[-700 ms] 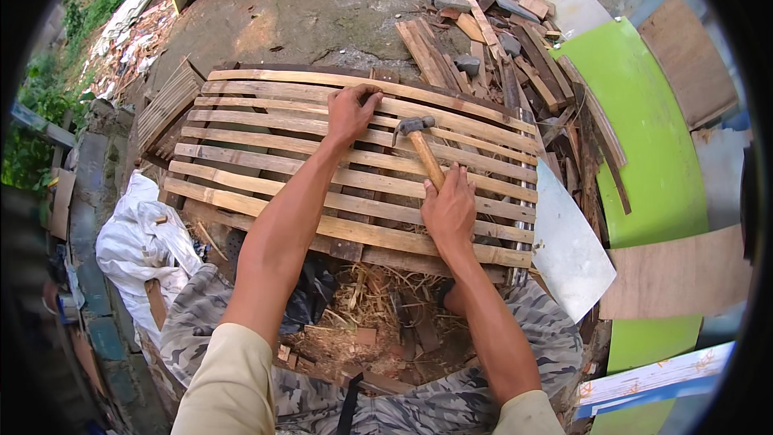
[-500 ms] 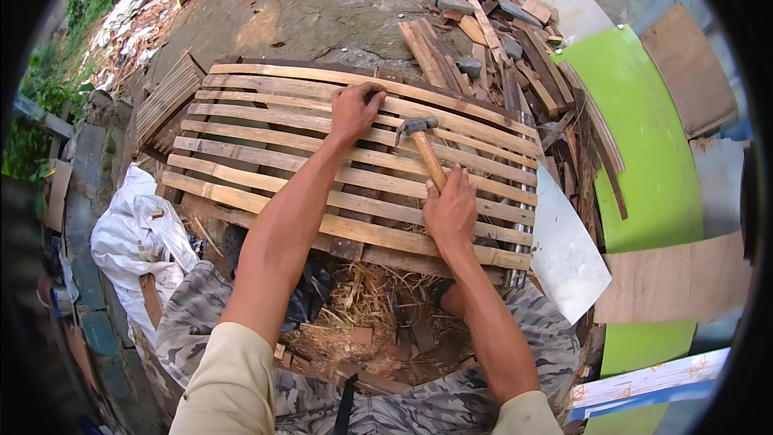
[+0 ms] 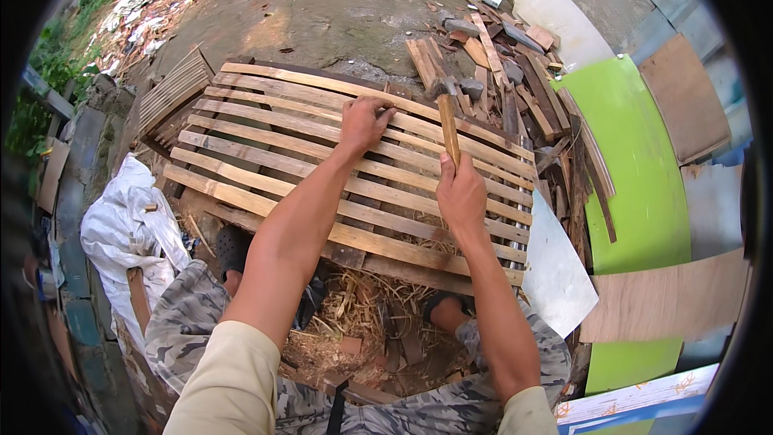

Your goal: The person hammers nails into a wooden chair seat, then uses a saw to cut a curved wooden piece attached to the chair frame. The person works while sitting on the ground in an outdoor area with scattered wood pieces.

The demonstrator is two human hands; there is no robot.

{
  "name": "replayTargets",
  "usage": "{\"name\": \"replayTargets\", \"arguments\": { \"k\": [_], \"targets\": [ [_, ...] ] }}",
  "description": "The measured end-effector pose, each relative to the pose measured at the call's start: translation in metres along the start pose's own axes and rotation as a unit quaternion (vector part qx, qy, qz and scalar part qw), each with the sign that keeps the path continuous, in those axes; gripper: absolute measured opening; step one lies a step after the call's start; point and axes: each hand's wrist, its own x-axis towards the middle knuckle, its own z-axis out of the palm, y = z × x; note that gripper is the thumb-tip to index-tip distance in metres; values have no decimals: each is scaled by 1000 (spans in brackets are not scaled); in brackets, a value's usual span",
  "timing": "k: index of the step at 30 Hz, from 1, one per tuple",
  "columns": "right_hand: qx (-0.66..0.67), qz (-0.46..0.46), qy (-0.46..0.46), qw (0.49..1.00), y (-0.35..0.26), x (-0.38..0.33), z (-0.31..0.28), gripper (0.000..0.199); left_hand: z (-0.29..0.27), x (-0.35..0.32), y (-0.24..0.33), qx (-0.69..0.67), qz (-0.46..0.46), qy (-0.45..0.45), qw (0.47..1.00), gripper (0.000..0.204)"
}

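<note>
A rack of pale wooden slats lies across darker boards in front of me. My left hand rests on its upper slats near the far edge, fingertips pinched together. Whatever is between them is too small to make out. My right hand is wrapped round the wooden handle of a hammer. The hammer stands up over the slats, its dark head blurred and to the right of my left fingers.
Scrap wood and stones are heaped beyond the rack at the right. A green panel and a plywood sheet lie farther right. At the left are a white sack and a smaller slatted piece. Shavings litter the ground between my feet.
The hammer has come up from low over the slats and its handle now points more upright. My right hand has risen with it. My left hand keeps its pinch on the slats.
</note>
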Motion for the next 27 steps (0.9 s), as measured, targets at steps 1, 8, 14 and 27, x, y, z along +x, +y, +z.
{"name": "replayTargets", "arguments": {
  "k": [1,8,14,27],
  "targets": [
    [25,-8,0,1000,-10,6,-3,33,0,-1,1,2,-14,-4,1000,26],
    [-31,-2,-62,998,-3,29,36,35,3,1,9,-25,-5,-2,1000,25],
    [35,-14,-27,999,-34,27,27,34,-3,-3,-7,-5,7,21,1000,25],
    [5,-9,-45,999,-18,28,39,32,2,1,1,9,-15,2,1000,24]
  ]
}}
